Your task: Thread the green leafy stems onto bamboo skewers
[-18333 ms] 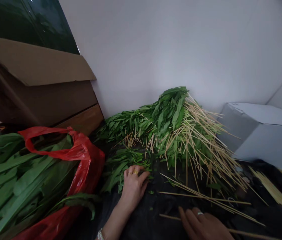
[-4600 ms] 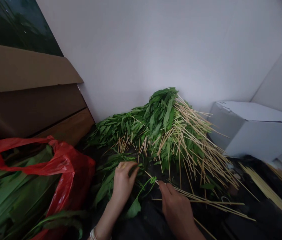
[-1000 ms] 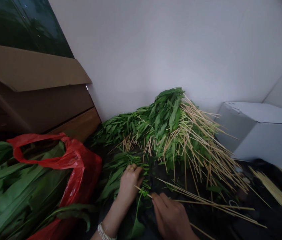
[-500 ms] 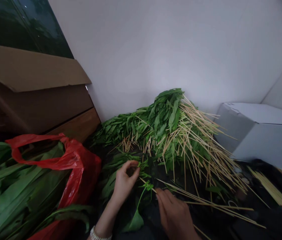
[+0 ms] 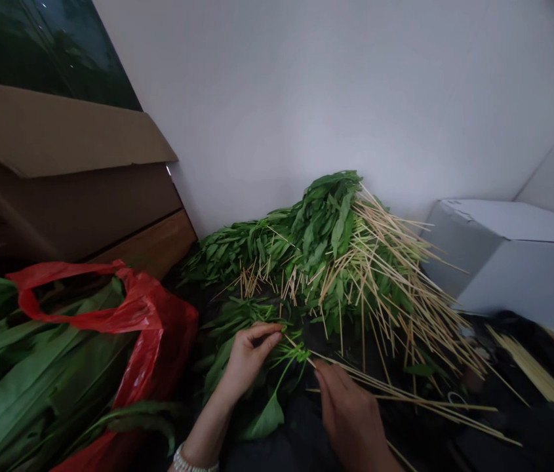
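My right hand [image 5: 350, 419] grips a thin bamboo skewer [image 5: 301, 349] whose tip points up-left and carries a green leaf [image 5: 264, 419] hanging by its stem. My left hand [image 5: 250, 357] pinches leaf stems at the skewer's tip, its fingers over a small pile of loose leaves [image 5: 230, 324]. Just behind stands a big heap of skewered leaves [image 5: 336, 249] leaning on the white wall, sticks fanning down to the right. Several loose skewers [image 5: 419, 400] lie on the dark surface by my right hand.
A red plastic bag [image 5: 143, 314] full of long green leaves lies at the left. Brown cardboard [image 5: 60, 137] leans behind it. A white box [image 5: 517, 262] stands at the right, with a bundle of bare skewers [image 5: 537, 377] in front of it.
My left hand has lifted from the loose leaves and come to the skewer's tip with leaf stems. My right hand with the skewer has shifted slightly right; the hanging leaf swings below.
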A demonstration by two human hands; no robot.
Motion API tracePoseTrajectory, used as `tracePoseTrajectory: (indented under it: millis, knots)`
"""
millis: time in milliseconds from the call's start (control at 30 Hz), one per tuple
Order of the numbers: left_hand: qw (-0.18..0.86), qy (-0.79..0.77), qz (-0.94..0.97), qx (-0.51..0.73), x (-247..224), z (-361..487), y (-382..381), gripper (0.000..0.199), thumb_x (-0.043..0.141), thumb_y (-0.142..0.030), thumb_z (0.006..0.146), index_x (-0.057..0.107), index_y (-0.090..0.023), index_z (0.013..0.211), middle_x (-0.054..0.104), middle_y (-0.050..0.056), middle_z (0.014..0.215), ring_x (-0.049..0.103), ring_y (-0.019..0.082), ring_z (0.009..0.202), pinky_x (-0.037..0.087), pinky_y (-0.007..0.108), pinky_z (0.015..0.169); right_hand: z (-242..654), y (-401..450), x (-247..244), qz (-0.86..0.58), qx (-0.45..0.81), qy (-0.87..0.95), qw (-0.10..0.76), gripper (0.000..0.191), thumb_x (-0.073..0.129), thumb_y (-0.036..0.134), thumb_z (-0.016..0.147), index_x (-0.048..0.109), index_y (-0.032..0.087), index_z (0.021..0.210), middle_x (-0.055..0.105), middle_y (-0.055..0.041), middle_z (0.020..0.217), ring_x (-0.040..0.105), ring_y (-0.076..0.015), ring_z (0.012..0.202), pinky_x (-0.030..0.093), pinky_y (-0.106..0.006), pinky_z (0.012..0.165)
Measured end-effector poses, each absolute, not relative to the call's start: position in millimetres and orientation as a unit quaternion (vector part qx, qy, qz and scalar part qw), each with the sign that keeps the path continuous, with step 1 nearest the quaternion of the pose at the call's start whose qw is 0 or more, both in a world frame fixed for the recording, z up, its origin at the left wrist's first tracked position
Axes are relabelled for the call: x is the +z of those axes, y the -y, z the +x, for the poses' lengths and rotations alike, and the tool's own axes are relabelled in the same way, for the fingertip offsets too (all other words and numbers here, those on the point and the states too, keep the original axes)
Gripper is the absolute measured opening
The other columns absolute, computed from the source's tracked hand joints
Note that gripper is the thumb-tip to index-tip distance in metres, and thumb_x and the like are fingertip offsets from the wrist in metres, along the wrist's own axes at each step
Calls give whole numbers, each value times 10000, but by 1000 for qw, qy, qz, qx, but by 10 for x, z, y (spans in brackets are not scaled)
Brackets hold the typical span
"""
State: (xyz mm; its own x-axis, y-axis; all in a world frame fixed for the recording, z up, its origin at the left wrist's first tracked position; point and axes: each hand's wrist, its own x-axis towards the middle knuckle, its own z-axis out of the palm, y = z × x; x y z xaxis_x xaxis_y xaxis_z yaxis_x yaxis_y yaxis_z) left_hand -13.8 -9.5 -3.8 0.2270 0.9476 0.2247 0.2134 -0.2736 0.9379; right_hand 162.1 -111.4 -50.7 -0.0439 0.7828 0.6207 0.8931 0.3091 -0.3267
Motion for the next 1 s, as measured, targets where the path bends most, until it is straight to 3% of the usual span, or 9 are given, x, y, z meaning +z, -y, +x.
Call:
tracePoseTrajectory:
  millis: [433, 767, 1000]
  knots:
    - [406, -421, 689, 429, -87, -140, 93, 155, 688, -275, 749, 764, -179, 845, 728, 63, 815, 649, 192, 781, 498, 276, 754, 1610, 1105, -560, -587, -89, 722, 356, 304, 332, 182, 948, 579, 170, 1125, 672, -56, 842, 638, -122, 572, 479, -191, 527]
    - [399, -432, 681, 437, -83, -131, 84, 157, 692, -263, 734, 760, -170, 841, 731, 59, 818, 655, 189, 777, 497, 260, 725, 1624, 1110, -564, -592, -69, 724, 349, 311, 331, 181, 948, 561, 179, 1158, 666, -50, 866, 627, -124, 553, 485, -213, 556]
    - [397, -425, 686, 436, -101, -141, 84, 147, 703, -261, 727, 763, -175, 830, 726, 57, 798, 652, 187, 761, 495, 262, 715, 1607, 1108, -578, -598, -84, 717, 348, 297, 328, 194, 953, 565, 183, 1130, 664, -37, 842, 625, -124, 538, 450, -216, 492]
